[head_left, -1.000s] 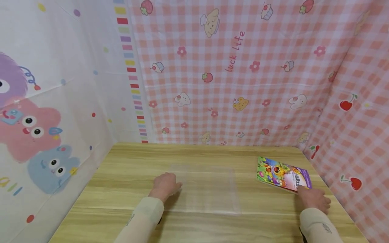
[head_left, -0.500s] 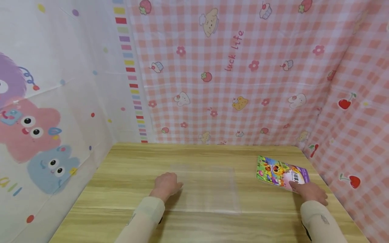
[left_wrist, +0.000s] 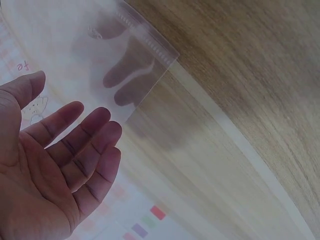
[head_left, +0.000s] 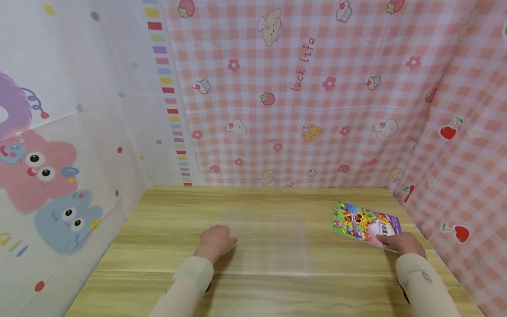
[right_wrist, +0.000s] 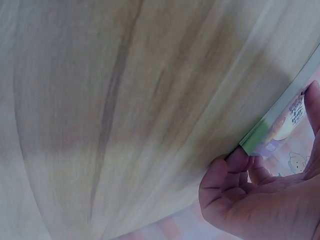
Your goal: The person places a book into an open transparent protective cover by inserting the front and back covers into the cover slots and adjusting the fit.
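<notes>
Currently my left hand [head_left: 215, 243] hangs loose by the film [head_left: 271, 248], and right of it my right hand [head_left: 405, 244] pinches the book [head_left: 362, 223] cornerwise, probably for grip.

I see a wood-grain surface [head_left: 166, 207] below me. Beyond its far edge hangs a pink checked cloth [head_left: 253, 114] reading "luck life", bordered by a strip of coloured blocks [head_left: 172, 111]. On my left is a white cloth [head_left: 101, 132] with cartoon creatures [head_left: 49, 185]; on my right, checks carry printed cherries [head_left: 461, 234].
</notes>
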`<state>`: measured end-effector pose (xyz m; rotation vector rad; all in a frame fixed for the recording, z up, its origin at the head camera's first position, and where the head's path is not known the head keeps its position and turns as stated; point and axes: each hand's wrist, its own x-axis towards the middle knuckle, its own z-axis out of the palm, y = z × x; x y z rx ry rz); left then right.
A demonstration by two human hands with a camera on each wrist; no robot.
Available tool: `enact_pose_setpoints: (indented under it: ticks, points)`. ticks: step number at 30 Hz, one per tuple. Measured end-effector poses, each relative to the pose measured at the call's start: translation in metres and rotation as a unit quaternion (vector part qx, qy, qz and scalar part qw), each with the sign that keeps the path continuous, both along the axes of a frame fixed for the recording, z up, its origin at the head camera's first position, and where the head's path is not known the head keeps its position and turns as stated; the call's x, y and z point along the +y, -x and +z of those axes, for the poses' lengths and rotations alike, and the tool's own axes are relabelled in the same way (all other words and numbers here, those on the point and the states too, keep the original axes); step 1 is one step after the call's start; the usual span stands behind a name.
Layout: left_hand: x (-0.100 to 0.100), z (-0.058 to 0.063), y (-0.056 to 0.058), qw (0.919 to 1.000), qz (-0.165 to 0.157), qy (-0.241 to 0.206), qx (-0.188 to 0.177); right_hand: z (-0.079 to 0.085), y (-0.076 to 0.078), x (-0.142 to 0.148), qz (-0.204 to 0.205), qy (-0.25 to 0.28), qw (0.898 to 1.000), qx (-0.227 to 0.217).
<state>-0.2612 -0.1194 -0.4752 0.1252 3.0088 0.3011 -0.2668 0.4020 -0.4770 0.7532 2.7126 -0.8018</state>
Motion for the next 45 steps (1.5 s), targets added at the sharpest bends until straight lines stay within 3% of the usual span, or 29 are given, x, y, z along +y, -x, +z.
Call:
enact_pose_setpoints:
  ticks: [10,20,30,37,39,41,45]
  points:
    - [-0.002,-0.004,0.002,1.0000,-0.003,0.005,0.001,-0.004,0.001,-0.003,-0.050,0.041,0.997,0.048]
    - [0.000,0.001,0.001,1.0000,-0.004,0.005,0.005,0.001,0.000,0.004,-0.024,0.037,0.995,0.092]
    - [0.002,0.002,-0.002,0.9999,-0.005,0.009,-0.001,-0.005,0.011,0.008,-0.064,0.054,0.994,0.073]
    - [0.002,0.001,-0.002,0.9999,-0.004,0.010,-0.007,-0.007,0.009,0.010,-0.106,0.041,0.990,0.078]
    - [0.002,0.001,-0.002,0.9999,-0.003,0.011,-0.006,-0.006,0.008,0.007,-0.102,0.050,0.990,0.085]
    - [0.001,0.000,-0.002,0.9999,-0.004,0.012,-0.003,-0.006,0.008,0.005,-0.068,0.038,0.994,0.076]
    - [0.002,-0.001,-0.001,0.9999,-0.003,0.011,-0.001,-0.007,0.010,-0.004,-0.014,0.008,1.000,0.024]
